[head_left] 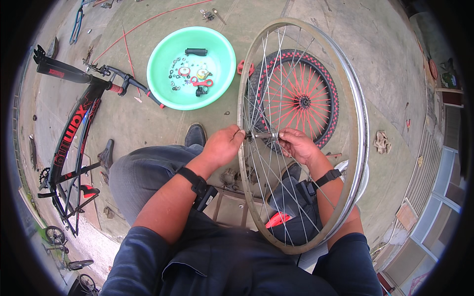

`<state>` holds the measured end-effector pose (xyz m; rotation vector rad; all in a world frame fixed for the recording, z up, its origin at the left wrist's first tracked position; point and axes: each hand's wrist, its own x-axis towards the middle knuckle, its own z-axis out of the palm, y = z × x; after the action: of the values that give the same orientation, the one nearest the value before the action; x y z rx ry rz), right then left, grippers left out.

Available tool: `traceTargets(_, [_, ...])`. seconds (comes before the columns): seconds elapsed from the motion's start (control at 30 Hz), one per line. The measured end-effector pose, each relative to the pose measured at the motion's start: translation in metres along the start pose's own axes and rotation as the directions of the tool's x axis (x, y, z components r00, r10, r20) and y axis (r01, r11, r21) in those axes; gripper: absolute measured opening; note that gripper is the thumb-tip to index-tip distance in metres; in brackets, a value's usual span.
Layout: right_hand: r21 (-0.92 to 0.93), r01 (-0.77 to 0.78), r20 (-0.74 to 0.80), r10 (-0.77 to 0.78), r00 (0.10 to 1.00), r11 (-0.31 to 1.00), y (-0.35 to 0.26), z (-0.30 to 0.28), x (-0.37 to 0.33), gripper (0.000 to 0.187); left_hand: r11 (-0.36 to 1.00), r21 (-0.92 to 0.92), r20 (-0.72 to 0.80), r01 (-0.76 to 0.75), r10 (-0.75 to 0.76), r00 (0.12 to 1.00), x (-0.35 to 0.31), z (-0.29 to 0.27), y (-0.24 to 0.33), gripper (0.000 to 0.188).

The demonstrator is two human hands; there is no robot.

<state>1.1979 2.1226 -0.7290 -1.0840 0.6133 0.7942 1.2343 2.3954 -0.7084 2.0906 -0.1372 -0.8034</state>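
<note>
A bare bicycle wheel rim (362,118) with thin silver spokes stands upright and tilted before me, with no tyre on it. Its hub (262,134) lies crosswise at the centre. My left hand (225,143) pinches the left end of the hub's axle between thumb and fingers. At the hub's right end, my right hand (297,145) reaches among the spokes, its thumb and forefinger closed on the axle end. Whether a small nut sits under either set of fingertips is hidden.
Beyond the rim lies a wheel with red spokes and a black-and-red tyre (257,84). A mint-green basin (224,52) holds small bike parts and a black grip (196,51). A black-and-red bike frame (70,121) stands at left. A crumpled glove (381,142) lies at right.
</note>
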Motion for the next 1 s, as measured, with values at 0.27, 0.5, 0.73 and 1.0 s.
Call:
traceTargets(0.27, [0.016, 0.013, 0.027, -0.014, 1.0, 1.0, -0.0006, -0.0005, -0.0012, 0.011, 0.996, -0.041, -0.078, -0.077, 0.074, 0.994, -0.0024, 0.0041, -0.0015, 0.03])
traceTargets(0.5, [0.011, 0.007, 0.023, -0.007, 1.0, 1.0, -0.0001, -0.0024, -0.0012, 0.01, 0.999, -0.04, -0.001, 0.0, 0.0, 1.0, 0.0006, 0.0021, -0.0025, 0.026])
traceTargets(0.73, [0.017, 0.016, 0.016, -0.016, 1.0, 1.0, 0.0035, -0.0048, 0.0019, 0.011, 0.999, -0.039, -0.023, -0.011, 0.011, 1.0, 0.0001, 0.0026, -0.0023, 0.027])
traceTargets(1.0, [-0.026, 0.027, 0.016, -0.027, 0.999, 0.999, 0.0045, -0.006, 0.0033, 0.013, 0.998, -0.052, -0.067, -0.023, 0.02, 0.998, -0.0019, 0.0041, -0.0017, 0.028])
